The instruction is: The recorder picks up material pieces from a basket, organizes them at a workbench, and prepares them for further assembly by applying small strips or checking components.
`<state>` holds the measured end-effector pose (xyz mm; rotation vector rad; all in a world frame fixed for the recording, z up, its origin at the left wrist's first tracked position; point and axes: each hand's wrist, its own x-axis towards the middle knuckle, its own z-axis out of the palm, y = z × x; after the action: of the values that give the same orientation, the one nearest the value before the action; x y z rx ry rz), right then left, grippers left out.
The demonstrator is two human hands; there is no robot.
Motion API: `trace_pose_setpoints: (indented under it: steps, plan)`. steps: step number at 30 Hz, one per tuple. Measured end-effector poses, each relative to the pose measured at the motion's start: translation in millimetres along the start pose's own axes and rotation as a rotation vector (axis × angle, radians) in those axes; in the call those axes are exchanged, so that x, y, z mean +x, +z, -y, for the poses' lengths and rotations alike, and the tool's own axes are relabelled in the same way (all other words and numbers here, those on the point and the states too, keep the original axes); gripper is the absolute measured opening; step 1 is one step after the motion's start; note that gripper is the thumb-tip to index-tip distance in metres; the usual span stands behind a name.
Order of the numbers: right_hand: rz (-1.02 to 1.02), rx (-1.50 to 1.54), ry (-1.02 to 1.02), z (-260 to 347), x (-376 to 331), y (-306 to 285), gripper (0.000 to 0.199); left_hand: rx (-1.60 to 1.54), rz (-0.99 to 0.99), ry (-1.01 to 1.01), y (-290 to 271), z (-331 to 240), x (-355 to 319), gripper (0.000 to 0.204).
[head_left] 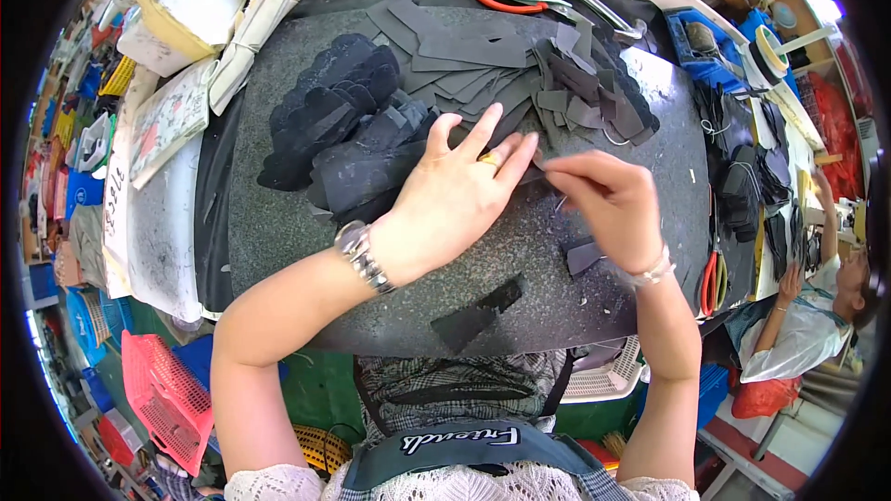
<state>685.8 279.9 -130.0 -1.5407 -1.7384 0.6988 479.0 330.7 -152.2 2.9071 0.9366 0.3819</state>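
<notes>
The dark speckled tabletop (288, 255) lies beneath both the left grip (452, 195) and the right grip (620, 204), reaching past them on every side. A second person (787, 348) is well off to the right of the right grip. A stained white container (186, 5) stands well beyond the left grip and to its left; a pink basket (167, 399) is well apart, left and on the near side of it.

A fan of overlapping grey cut pieces (464, 48) spreads just beyond the left grip's fingertips, and a heap of black scalloped pieces (320, 116) lies to that grip's left and beyond it. The left grip is laid flat, palm down, its fingers partly spread at the pieces' near edge. The right grip has thumb and forefinger drawn close together just beside the left fingertips; blur hides whether anything is pinched there.

Beyond both grips lies a tool with an orange looped handle (510, 7). A loose black strip (478, 315) rests on the near side of the grips, and a small grey piece (583, 257) just below the right one.
</notes>
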Motion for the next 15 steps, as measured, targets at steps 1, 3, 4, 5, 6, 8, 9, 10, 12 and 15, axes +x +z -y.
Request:
trace_pose_setpoints:
  steps: [1, 3, 4, 5, 6, 8, 9, 10, 12, 15]
  plan:
    - [0.014, 0.308, 0.291, 4, -12, -11, 0.017, 0.003, 0.004, 0.052, 0, 2, -3, 0.061]
    - [-0.054, 0.472, 0.308, -1, -22, -15, 0.016, -0.08, -0.019, 0.074, -4, 6, -4, 0.059]
    - [-0.08, 0.534, 0.336, -3, -25, -13, 0.016, -0.249, -0.101, 0.029, -11, 3, -2, 0.061]
    - [-0.105, 0.596, 0.363, -5, -27, -11, 0.016, -0.419, -0.183, -0.017, -18, 1, 0, 0.063]
    - [-0.08, 0.608, 0.351, -7, -26, -7, 0.015, -0.417, -0.181, -0.019, -22, -3, 2, 0.063]
    - [-0.043, 0.621, 0.334, -5, -26, -3, 0.014, -0.934, -0.202, -0.152, -26, -13, 8, 0.052]
    - [-0.007, 0.629, 0.313, -5, -24, -2, 0.014, -0.929, -0.206, -0.155, -24, -14, 9, 0.052]
    - [-0.046, 0.643, 0.324, -4, -23, -2, 0.012, -0.99, -0.156, -0.233, -19, -14, 9, 0.033]
    - [-0.044, 0.673, 0.364, -8, -23, -8, 0.012, -1.052, -0.105, -0.309, -17, -16, 9, 0.015]
    - [-0.075, 0.706, 0.453, -12, -26, -12, 0.014, -1.146, -0.158, -0.387, -14, -20, 9, 0.013]
